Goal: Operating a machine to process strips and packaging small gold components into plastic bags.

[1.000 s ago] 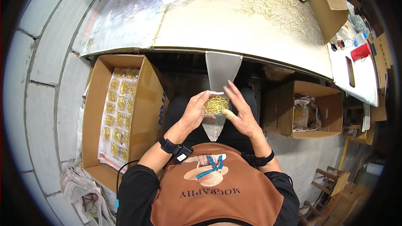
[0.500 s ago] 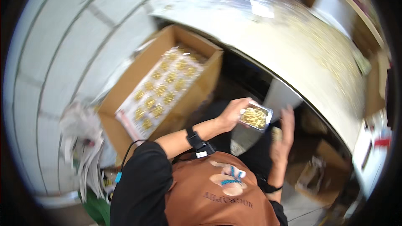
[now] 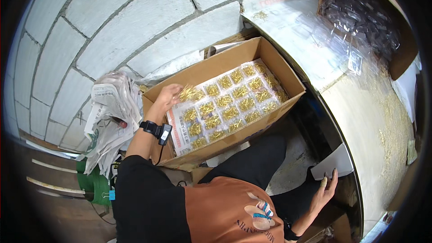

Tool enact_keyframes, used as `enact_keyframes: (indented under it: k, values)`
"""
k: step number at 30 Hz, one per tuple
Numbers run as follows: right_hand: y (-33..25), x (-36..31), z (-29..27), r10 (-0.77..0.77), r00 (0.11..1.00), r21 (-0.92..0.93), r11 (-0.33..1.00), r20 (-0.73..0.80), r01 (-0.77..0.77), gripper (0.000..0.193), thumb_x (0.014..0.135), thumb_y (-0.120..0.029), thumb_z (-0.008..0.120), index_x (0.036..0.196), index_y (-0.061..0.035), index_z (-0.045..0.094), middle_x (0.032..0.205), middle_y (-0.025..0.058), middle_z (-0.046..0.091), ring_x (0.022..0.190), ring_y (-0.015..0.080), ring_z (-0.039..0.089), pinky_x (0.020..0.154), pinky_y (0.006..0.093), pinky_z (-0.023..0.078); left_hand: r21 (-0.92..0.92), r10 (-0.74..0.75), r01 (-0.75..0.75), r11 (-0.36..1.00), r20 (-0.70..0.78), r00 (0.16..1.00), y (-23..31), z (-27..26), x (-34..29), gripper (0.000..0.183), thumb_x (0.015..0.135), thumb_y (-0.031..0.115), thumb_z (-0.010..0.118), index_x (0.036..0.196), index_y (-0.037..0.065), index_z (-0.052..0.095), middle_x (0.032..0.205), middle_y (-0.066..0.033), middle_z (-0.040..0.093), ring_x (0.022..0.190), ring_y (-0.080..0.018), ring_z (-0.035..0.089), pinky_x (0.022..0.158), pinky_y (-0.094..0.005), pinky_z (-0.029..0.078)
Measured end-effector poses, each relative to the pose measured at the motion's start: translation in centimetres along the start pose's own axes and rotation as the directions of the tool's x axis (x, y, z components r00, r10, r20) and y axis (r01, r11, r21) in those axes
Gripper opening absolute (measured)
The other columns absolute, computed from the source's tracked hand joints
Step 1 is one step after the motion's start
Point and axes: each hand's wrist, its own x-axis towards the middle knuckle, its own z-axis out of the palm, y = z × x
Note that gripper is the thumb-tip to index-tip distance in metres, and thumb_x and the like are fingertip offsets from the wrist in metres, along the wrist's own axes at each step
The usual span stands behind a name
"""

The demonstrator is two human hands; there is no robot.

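Glossy gold metal pieces (image 3: 240, 92), matt cardboard box (image 3: 220, 64), rough block wall (image 3: 126, 0)

The shirt (image 3: 211, 207) is brown; sleeves (image 3: 140, 193), wristbands (image 3: 151, 128) and trousers (image 3: 254, 156) are black

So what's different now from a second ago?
The left hand has carried a small clear plastic box of thin gold pieces leftward from the lap to the big brown cardboard box. The right hand has come away from the small box and is by the pale grey sloping panel. The left hand still holds its box; rows of gold-filled packs still lie inside the cardboard one.
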Motion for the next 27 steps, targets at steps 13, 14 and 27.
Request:
enact_keyframes:
  k: [13,14,27]
  values:
    - [-2.1,-0.3,3.3,-0.016,0.993,-0.121,0.992,0.120,0.030,0.044,0.088,0.006,0.044,0.132,0.0005,0.041,0.138,0.0139,0.040,0.106,0.0263,0.057,0.086,0.0320,0.047,-0.039,-0.187,0.185,0.982,-0.340,0.922,-11.2,-8.9,7.8,0.014,0.090,0.007,0.048,0.092,0.007,0.062,0.070,0.0011,0.054,0.053,-0.0119,0.044,0.053,-0.0322,0.042]
    - [-1.9,-0.5,3.6,-0.013,0.991,-0.099,0.995,0.130,0.026,0.045,0.087,0.006,0.046,0.132,0.0000,0.041,0.138,0.0140,0.040,0.104,0.0263,0.057,0.085,0.0318,0.047,0.196,0.052,0.041,0.980,-0.448,0.892,-12.0,-10.4,8.5,0.010,0.086,0.008,0.053,0.089,0.005,0.063,0.075,-0.0022,0.059,0.060,-0.0151,0.052,0.055,-0.0334,0.045]
    - [-3.7,0.9,-2.3,-0.143,0.988,-0.321,0.934,0.057,0.154,0.042,0.079,-0.003,0.060,0.120,-0.0036,0.051,0.128,0.0172,0.049,0.113,0.0356,0.051,0.091,0.0388,0.046,0.438,0.104,-0.080,0.895,-0.031,0.994,-9.3,-13.3,11.4,0.006,0.075,0.006,0.050,0.069,0.005,0.051,0.062,-0.0001,0.047,0.050,-0.0115,0.041,0.043,-0.0278,0.032]
